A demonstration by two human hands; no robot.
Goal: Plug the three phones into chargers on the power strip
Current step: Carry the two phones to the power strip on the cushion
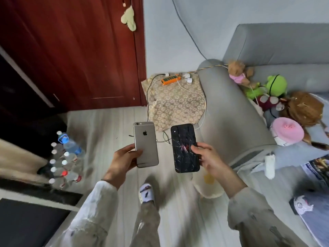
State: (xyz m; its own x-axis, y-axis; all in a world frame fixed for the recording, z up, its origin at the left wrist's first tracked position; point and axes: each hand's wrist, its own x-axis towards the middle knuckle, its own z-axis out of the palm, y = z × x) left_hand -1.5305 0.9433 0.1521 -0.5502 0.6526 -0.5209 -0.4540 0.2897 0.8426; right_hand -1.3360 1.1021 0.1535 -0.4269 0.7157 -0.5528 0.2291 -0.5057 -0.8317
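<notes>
My left hand (124, 158) holds a grey phone (146, 144) upright, its back facing me. My right hand (207, 154) grips a black phone with a patterned back (184, 148). Ahead on the floor, an orange power strip (170, 79) lies at the far edge of a floral cloth (176, 102), against the wall. White charger plugs (187, 77) sit by the strip. A white cable (199, 94) and a black cable (148, 97) trail from there toward me. A third phone is not visible.
A grey sofa (235, 111) stands to the right, with plush toys (274, 86) and a pink round item (286, 131) on its seat. Several water bottles (65, 157) cluster on the floor at left. A red wooden door (80, 50) fills the back left. My slippered foot (146, 193) is below.
</notes>
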